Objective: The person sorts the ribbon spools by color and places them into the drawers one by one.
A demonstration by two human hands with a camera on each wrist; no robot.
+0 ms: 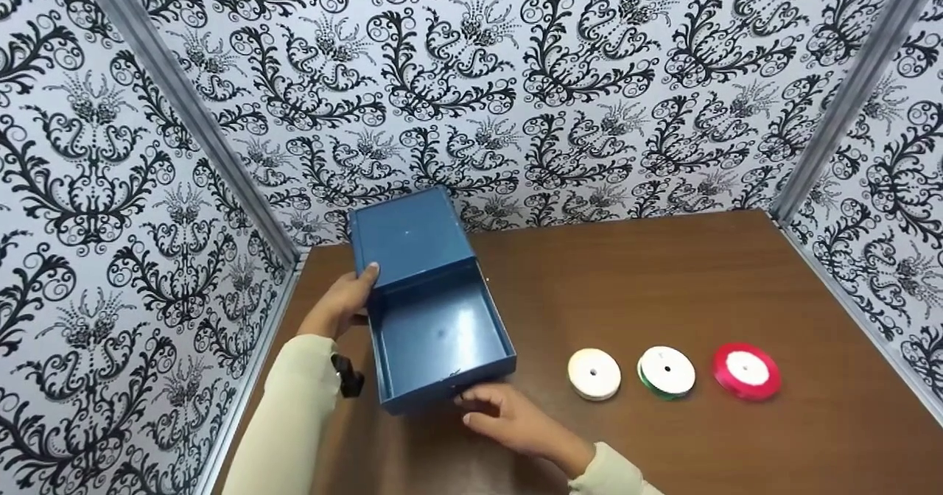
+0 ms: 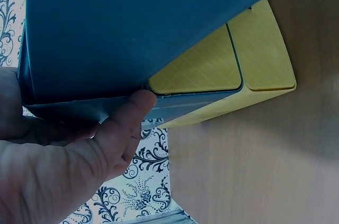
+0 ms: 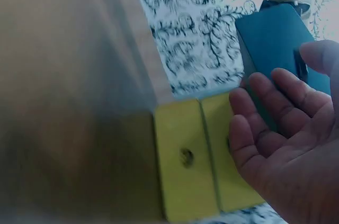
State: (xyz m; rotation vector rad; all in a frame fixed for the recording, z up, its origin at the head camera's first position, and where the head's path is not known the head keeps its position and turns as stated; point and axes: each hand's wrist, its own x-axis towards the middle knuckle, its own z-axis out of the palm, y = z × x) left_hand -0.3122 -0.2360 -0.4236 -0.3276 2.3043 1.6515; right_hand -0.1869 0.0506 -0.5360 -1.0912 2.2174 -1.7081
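Note:
A small blue drawer unit [image 1: 412, 233] stands at the back left with its top blue drawer [image 1: 442, 333] pulled out, bare inside. Yellow drawer fronts [image 2: 198, 65] show below the blue drawer in both wrist views. My left hand [image 1: 345, 300] grips the unit's left side near the front, thumb on the top edge. Just in front of the pulled-out drawer is my right hand [image 1: 508, 418], fingers loosely bent and fingertips close to the dark knob [image 3: 301, 65] on its front. Nothing is held in the right hand.
Three ribbon spools lie in a row on the right of the brown table [image 1: 626, 281]: a cream one [image 1: 594, 374], a green one [image 1: 667, 371] with white faces, and a red one [image 1: 746, 371]. Patterned walls [image 1: 471, 97] enclose the table at the back and sides.

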